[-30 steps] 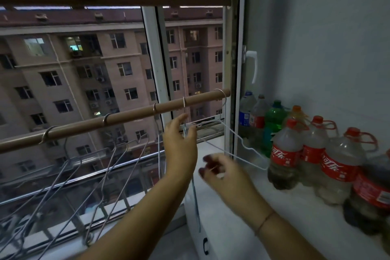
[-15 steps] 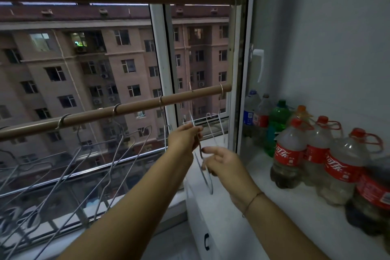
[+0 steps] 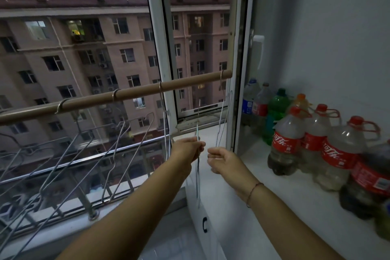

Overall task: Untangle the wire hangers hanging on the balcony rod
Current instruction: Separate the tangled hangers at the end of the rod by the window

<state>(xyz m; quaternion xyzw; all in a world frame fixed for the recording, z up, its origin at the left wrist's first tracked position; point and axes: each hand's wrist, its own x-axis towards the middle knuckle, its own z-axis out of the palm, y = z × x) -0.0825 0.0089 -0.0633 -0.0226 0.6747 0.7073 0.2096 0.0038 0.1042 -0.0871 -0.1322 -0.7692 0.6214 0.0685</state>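
**Here, two hands at the right end of the rod**

Both arms reach out below the brown balcony rod (image 3: 135,95). The left hand (image 3: 185,151) is closed in a pinch on a thin wire hanger (image 3: 198,167), which passes through the fingertips and hangs edge-on, running above the hand and well below it (its top is too thin and blurred to tell whether it hooks on the rod). The right hand (image 3: 221,159) sits just beside it, fingers curled loosely and not visibly gripping anything. Another hanger (image 3: 223,116) hangs from the rod's right end, its lower part just above the right hand; whether they touch is unclear. Further left, more hangers (image 3: 118,150) hook on the rod and slant down against the window railing. On the white ledge (image 3: 274,192) to the right stand plastic bottles (image 3: 329,148).
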